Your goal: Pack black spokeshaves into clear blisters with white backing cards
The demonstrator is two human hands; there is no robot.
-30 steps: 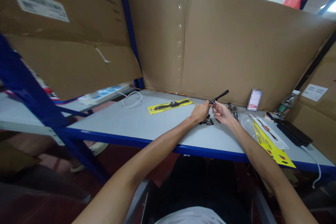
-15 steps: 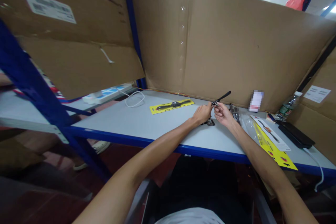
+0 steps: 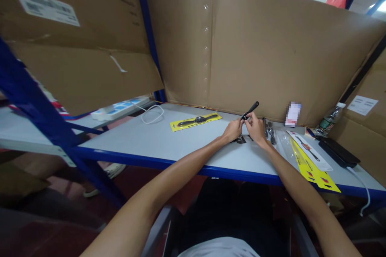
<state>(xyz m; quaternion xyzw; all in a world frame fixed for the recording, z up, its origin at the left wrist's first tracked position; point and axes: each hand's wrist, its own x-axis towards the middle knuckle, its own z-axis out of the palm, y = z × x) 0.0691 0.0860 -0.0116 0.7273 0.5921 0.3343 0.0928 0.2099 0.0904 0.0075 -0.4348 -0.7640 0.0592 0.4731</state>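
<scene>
A black spokeshave (image 3: 253,107) is held above the table, tilted with one handle pointing up and to the right. My left hand (image 3: 233,130) is closed round its lower side, and that handle is hidden. With its fingers pinched, my right hand (image 3: 255,127) presses at the tool's middle; any small part between those fingertips is too small to make out. Dark metal pieces (image 3: 240,139) lie on the tabletop just below my hands. Left of them, another spokeshave (image 3: 199,119) sits packed on a yellow card (image 3: 175,126).
To the right lie clear plastic packaging (image 3: 285,141), a yellow-and-white card (image 3: 324,180) and a black case (image 3: 339,152) with a white cable. A water bottle (image 3: 329,121) stands behind. Cardboard walls (image 3: 256,48) enclose the table. A power strip (image 3: 119,109) lies at left.
My right hand has turned over, its fingers now reaching onto the spokeshave's middle. The tool has shifted slightly left. The whole view has moved a little.
</scene>
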